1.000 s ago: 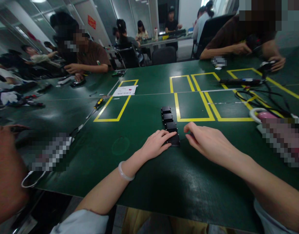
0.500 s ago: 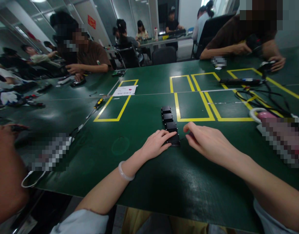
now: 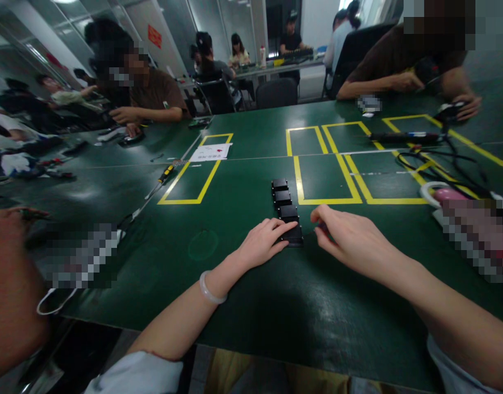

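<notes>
Several black rectangular blocks [image 3: 281,197] stand in a short row on the green table, running away from me. My left hand [image 3: 264,241] lies over the nearest black block [image 3: 293,234], index finger stretched across its top and thumb at its near left side. Small light dots show along the blocks' edges. To the right of that block, a small gap away, my right hand [image 3: 337,230] is raised with thumb and fingers curled together. Whatever sits in its fingertips is too small and dark to make out.
Yellow tape [image 3: 329,202] marks rectangles on the green table [image 3: 251,306]. A yellow-black screwdriver [image 3: 166,174] and a white paper [image 3: 211,152] lie left of the blocks. Black cables [image 3: 452,164] and a pink item [image 3: 460,219] are at right. Co-workers sit around.
My right hand has shifted very slightly right. A thin dark line seen beside its fingertips earlier no longer shows. My left hand and the blocks stay put.
</notes>
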`<state>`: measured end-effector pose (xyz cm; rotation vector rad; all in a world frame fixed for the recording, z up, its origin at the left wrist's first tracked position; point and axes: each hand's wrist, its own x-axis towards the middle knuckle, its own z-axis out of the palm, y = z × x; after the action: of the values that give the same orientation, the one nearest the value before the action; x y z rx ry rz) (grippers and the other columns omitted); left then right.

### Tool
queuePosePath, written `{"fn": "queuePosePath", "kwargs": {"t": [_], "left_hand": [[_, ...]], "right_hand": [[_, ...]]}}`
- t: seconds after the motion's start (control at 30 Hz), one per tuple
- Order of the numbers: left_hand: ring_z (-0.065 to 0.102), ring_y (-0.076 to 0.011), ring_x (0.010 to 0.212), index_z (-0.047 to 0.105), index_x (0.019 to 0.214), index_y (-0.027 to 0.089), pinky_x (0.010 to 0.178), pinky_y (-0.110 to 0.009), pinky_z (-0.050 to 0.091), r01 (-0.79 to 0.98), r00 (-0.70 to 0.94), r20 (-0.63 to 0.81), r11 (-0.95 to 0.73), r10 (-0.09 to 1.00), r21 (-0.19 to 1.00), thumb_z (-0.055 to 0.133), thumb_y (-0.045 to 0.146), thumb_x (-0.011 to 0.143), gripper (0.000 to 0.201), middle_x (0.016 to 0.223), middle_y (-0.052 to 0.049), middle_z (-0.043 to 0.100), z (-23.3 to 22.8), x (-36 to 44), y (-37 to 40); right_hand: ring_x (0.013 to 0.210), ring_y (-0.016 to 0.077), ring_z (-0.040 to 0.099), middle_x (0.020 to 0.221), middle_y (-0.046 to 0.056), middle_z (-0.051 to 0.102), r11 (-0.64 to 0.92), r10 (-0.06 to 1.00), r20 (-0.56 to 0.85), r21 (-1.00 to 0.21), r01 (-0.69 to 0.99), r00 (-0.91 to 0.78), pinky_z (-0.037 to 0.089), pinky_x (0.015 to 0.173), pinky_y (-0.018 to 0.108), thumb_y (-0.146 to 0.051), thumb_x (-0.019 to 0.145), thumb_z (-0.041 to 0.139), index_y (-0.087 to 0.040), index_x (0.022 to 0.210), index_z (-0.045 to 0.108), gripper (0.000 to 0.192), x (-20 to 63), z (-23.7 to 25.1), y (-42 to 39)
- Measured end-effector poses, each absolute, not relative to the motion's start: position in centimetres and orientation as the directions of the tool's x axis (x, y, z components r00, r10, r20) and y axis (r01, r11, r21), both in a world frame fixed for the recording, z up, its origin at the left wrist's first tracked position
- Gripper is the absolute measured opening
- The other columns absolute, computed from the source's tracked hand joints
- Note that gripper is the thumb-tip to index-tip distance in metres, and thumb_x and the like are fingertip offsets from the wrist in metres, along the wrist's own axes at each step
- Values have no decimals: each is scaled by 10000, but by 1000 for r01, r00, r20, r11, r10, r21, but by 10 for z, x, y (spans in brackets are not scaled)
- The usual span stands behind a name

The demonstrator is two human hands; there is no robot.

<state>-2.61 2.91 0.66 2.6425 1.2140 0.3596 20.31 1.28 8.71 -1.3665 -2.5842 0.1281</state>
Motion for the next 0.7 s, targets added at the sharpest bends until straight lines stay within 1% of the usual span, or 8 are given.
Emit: {"fn": "queuePosePath", "kwargs": {"t": [0.07, 0.13, 0.23, 0.33, 0.43, 0.5, 0.6, 0.7], "left_hand": [[490, -220, 1103, 320, 1424, 310, 943, -387, 450, 713, 631, 133, -638, 765, 291, 475, 326, 956, 493, 1226, -62, 496, 7, -26, 29], [490, -219, 1100, 323, 1422, 310, 942, -385, 450, 712, 630, 136, -639, 764, 292, 472, 325, 958, 488, 1228, -62, 495, 6, -26, 29], [488, -217, 1097, 324, 1422, 309, 940, -382, 449, 711, 630, 141, -640, 764, 290, 469, 324, 960, 484, 1229, -61, 494, 6, -26, 29], [488, -217, 1097, 325, 1420, 313, 938, -383, 449, 712, 630, 140, -640, 764, 289, 467, 327, 961, 481, 1228, -60, 496, 6, -26, 29], [487, -221, 1102, 324, 1422, 308, 935, -386, 451, 712, 632, 135, -640, 763, 289, 471, 327, 958, 487, 1228, -63, 496, 6, -26, 29], [488, -222, 1105, 320, 1424, 308, 937, -390, 451, 712, 631, 134, -639, 764, 292, 470, 327, 958, 490, 1227, -65, 496, 6, -26, 29], [491, -223, 1106, 321, 1423, 313, 939, -393, 452, 712, 628, 135, -636, 767, 297, 468, 330, 958, 489, 1227, -65, 497, 6, -26, 29], [494, -221, 1100, 326, 1420, 314, 935, -392, 455, 711, 628, 139, -637, 766, 299, 467, 329, 958, 483, 1227, -64, 497, 6, -26, 29]], "right_hand": [[722, 177, 616, 828, 26, 627, 566, 824, 154, -187, 803, -545, 384, 619, 281, -258, 916, 396, -190, 1004, 459, 128, 203, 89, 12], [714, 177, 612, 824, 26, 632, 568, 823, 159, -186, 802, -545, 378, 605, 279, -311, 931, 394, -197, 971, 468, 141, 202, 90, 11], [677, 184, 607, 769, 27, 638, 569, 821, 159, -142, 810, -549, 356, 575, 281, -369, 951, 372, -202, 903, 489, 209, 202, 89, 13], [672, 192, 619, 759, 28, 647, 565, 821, 173, -102, 819, -545, 351, 568, 285, -319, 959, 347, -201, 927, 498, 194, 203, 86, 16], [713, 186, 631, 829, 31, 655, 580, 811, 190, -135, 804, -553, 374, 594, 283, -262, 938, 369, -194, 1011, 481, 150, 204, 84, 15], [730, 182, 631, 850, 30, 650, 586, 808, 185, -157, 795, -559, 384, 610, 284, -244, 919, 389, -192, 1028, 475, 148, 204, 86, 14], [736, 179, 623, 845, 24, 641, 591, 805, 176, -169, 789, -566, 380, 616, 285, -242, 907, 401, -197, 995, 484, 129, 203, 89, 12], [712, 177, 609, 816, 22, 640, 595, 803, 174, -162, 788, -570, 367, 604, 285, -309, 935, 386, -202, 941, 497, 154, 203, 91, 11]]}}
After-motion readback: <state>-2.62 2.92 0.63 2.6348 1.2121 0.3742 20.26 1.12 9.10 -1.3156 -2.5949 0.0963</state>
